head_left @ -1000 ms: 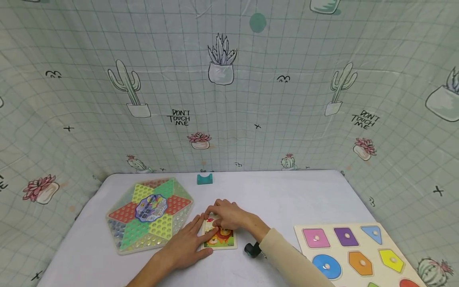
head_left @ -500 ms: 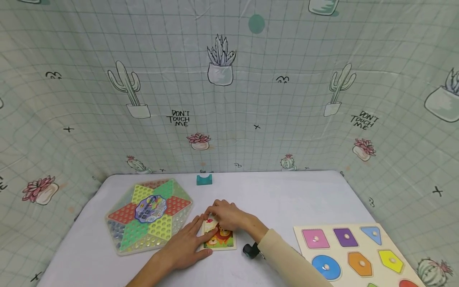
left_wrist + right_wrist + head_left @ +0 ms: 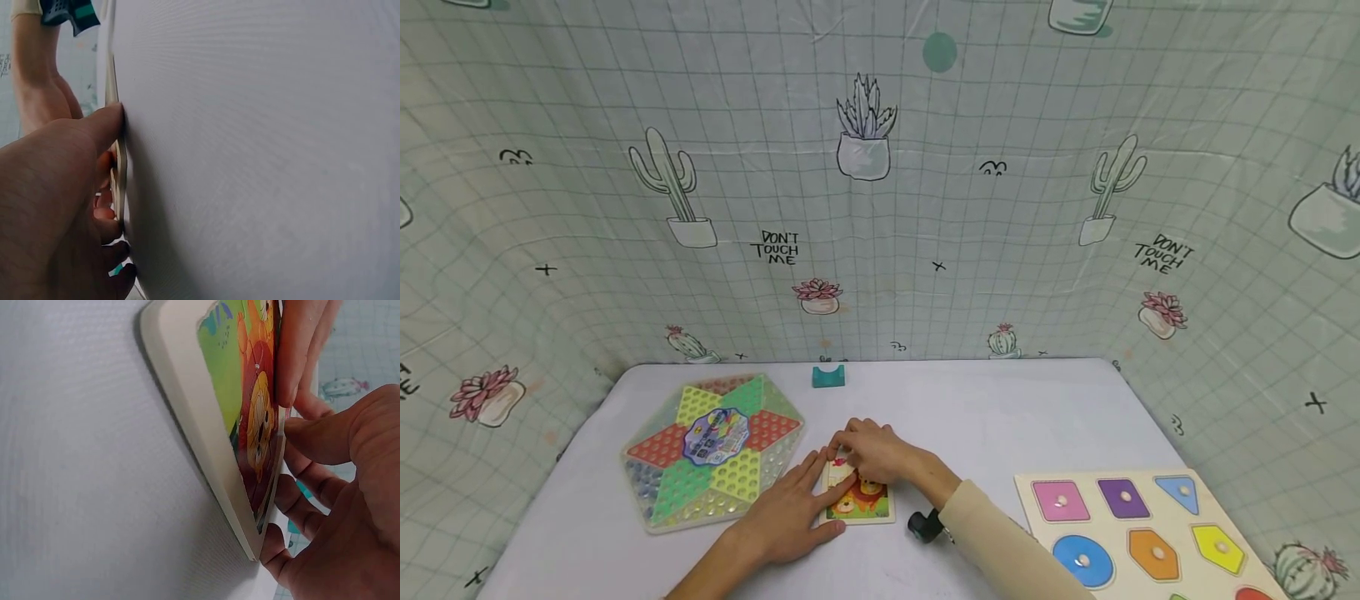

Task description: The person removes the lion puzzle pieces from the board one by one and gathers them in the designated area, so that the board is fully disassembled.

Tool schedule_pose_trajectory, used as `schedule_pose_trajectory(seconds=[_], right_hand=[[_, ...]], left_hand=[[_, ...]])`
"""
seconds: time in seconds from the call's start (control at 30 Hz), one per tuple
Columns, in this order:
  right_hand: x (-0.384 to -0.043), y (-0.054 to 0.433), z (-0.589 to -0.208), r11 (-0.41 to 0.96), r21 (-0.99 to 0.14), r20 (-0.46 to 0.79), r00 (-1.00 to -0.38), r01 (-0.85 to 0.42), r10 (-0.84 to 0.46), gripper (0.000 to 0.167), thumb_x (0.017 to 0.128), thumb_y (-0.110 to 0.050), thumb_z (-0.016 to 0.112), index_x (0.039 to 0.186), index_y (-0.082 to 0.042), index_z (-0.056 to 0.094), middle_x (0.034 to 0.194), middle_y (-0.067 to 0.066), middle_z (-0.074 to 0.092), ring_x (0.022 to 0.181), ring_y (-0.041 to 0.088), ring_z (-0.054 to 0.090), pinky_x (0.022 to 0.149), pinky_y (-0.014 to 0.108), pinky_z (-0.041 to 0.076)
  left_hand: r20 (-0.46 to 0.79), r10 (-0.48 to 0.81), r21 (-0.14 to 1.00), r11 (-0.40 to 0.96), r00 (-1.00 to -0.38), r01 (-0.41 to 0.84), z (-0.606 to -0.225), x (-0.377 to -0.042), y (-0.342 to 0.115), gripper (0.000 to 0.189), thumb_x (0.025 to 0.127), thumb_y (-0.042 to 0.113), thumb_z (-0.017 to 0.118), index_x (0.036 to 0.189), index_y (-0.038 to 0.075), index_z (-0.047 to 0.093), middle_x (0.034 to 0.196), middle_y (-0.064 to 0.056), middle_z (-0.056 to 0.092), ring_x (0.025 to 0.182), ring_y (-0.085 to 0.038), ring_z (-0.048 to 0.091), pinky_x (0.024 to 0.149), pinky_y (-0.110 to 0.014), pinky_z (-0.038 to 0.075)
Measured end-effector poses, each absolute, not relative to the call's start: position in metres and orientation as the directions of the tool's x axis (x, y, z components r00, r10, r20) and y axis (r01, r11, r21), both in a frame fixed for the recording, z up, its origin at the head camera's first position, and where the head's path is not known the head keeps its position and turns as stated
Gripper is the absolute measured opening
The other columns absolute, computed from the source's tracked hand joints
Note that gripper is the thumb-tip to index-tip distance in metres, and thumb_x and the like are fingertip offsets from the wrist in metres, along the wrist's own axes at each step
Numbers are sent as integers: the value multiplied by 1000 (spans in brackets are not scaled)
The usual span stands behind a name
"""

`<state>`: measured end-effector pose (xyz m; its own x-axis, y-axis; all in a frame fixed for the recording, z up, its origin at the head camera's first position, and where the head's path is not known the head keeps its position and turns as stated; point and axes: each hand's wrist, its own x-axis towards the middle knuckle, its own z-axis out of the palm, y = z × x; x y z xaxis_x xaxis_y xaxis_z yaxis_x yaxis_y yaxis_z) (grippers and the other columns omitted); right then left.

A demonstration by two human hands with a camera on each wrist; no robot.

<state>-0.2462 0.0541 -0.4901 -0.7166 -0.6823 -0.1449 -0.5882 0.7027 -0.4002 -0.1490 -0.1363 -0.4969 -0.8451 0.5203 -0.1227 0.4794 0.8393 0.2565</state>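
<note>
A small wooden jigsaw puzzle (image 3: 868, 498) with a lion picture and a pale frame lies flat on the table in the head view. My left hand (image 3: 786, 510) rests along its left side, fingers mostly straight. The index finger reaches across the picture, and the thumb lies by the near-left corner. Over the puzzle's far part arches my right hand (image 3: 876, 450), fingers curled. In the right wrist view my right thumb (image 3: 322, 437) meets the picture side while the other fingers bend at the frame's edge. The left wrist view shows the puzzle (image 3: 122, 187) edge-on, under the left thumb.
A hexagonal Chinese checkers board (image 3: 715, 454) lies to the left. On the right is a peg board (image 3: 1120, 533) of coloured shapes. A small teal block (image 3: 828, 377) stands at the back edge. Beside my right wrist shows a black device (image 3: 925, 525).
Both hands stay in nearly the same place on the puzzle. The right fingers shift only slightly at its far part; the view itself moves a little.
</note>
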Motion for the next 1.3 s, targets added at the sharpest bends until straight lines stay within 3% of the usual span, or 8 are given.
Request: schedule_pose_trajectory(seconds=[0.77, 1.07, 1.3], right_hand=[[-248, 54, -495, 682, -414, -105, -713, -602, -693, 19, 97, -20, 67, 112, -30, 67, 109, -10, 57, 105, 10, 50, 94, 43, 45], [-250, 55, -496, 662, -466, -91, -712, -587, -696, 16, 96, -18, 68, 109, -27, 68, 97, -16, 58, 98, 7, 50, 93, 42, 44], [-252, 56, -497, 613, -548, -61, -704, -569, -707, 16, 97, -17, 68, 112, -22, 70, 93, -14, 59, 88, 5, 51, 83, 26, 46]], left_hand=[[-145, 509, 254, 848, -848, 466, -496, -148, -135, 65, 98, 62, 49, 156, 34, 38, 167, -15, 16, 152, -38, 19, 114, -58, 33], [-134, 511, 268, 843, -849, 466, -499, -148, -135, 64, 99, 61, 48, 157, 33, 37, 168, -16, 15, 153, -39, 18, 113, -60, 33], [-148, 511, 268, 845, -847, 463, -501, -149, -136, 64, 100, 62, 46, 157, 34, 36, 169, -14, 11, 153, -38, 17, 115, -59, 31]])
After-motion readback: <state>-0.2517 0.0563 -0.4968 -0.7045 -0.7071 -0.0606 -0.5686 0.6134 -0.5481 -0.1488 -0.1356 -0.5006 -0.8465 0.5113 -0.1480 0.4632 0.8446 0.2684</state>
